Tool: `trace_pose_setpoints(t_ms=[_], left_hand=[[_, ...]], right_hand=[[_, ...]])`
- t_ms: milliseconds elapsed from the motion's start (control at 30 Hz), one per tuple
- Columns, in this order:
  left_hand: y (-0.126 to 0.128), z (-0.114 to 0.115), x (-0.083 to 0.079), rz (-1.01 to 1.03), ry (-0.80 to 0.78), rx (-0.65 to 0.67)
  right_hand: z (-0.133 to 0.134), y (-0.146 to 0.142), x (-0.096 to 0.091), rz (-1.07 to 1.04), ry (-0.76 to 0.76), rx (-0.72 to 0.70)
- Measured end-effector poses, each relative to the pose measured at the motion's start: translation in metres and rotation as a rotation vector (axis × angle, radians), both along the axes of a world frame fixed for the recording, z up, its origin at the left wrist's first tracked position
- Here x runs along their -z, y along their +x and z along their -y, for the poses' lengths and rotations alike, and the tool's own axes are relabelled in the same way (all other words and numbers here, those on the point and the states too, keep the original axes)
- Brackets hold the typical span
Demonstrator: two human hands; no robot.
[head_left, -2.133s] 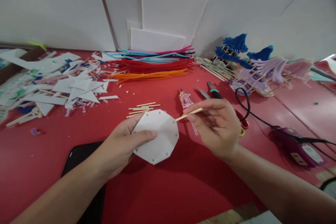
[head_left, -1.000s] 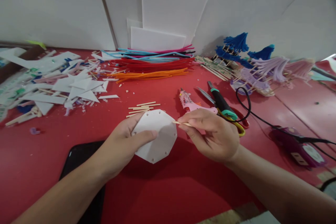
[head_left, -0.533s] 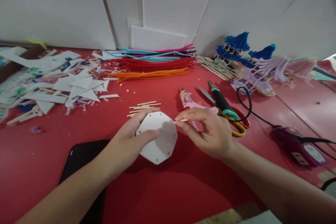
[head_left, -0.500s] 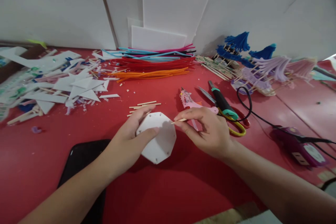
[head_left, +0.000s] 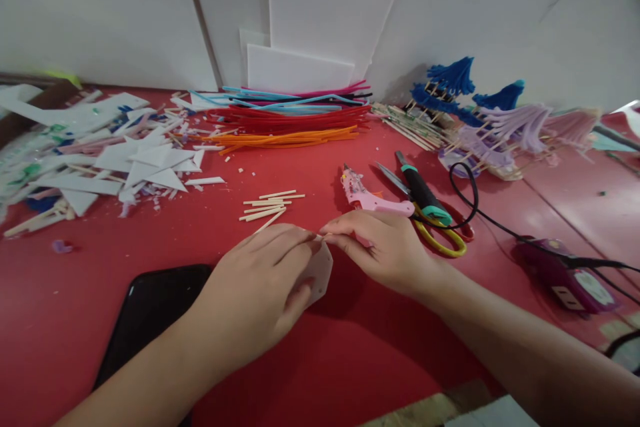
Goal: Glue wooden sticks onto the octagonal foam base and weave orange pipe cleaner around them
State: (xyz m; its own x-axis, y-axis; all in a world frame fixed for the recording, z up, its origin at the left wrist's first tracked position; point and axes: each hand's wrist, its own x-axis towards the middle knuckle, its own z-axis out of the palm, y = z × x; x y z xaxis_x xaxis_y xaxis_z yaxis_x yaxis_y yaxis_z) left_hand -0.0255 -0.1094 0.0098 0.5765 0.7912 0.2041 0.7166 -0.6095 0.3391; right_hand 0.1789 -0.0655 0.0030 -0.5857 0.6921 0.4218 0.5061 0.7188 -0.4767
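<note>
My left hand [head_left: 267, 280] is closed over a white octagonal board [head_left: 321, 273] and hides most of it. Small holes show near the board's right rim. My right hand [head_left: 385, 250] pinches a short wooden stick [head_left: 327, 236] at the board's upper right edge. Only a bit of that stick shows, and the left fingertips are right beside it. Whether its tip sits in a hole I cannot tell. Several cut sticks [head_left: 267, 205] lie on the red table just beyond my left hand. A pink hot glue gun [head_left: 367, 197] rests beyond my right hand.
Yellow-and-red-handled scissors [head_left: 443, 238] and a black-and-green-handled tool [head_left: 423, 187] lie right of the glue gun. A black phone [head_left: 150, 307] is under my left forearm. Foam scraps [head_left: 150, 163], pipe cleaners [head_left: 295, 121], small umbrella-like tops [head_left: 515, 123] and a purple power socket [head_left: 570, 277] surround the work.
My left hand has shifted from the board's left edge to over its face, fingertips now near the stick. My right hand has brought the stick slightly left, and the loose sticks are more exposed.
</note>
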Motion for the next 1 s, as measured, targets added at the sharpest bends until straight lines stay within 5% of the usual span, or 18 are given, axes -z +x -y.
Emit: trace_pose_setpoints(t_ms=[767, 900, 1000], left_hand=[[0.002, 0.000, -0.002, -0.090, -0.024, 0.036], [0.002, 0.003, -0.002, -0.106, -0.018, 0.043], [0.007, 0.008, -0.004, -0.152, -0.030, 0.017]], right_hand=[[0.001, -0.002, -0.004, 0.018, -0.053, 0.060], [-0.013, 0.021, -0.022, 0.012, -0.085, 0.154], [-0.024, 0.050, -0.030, 0.279, -0.045, 0.269]])
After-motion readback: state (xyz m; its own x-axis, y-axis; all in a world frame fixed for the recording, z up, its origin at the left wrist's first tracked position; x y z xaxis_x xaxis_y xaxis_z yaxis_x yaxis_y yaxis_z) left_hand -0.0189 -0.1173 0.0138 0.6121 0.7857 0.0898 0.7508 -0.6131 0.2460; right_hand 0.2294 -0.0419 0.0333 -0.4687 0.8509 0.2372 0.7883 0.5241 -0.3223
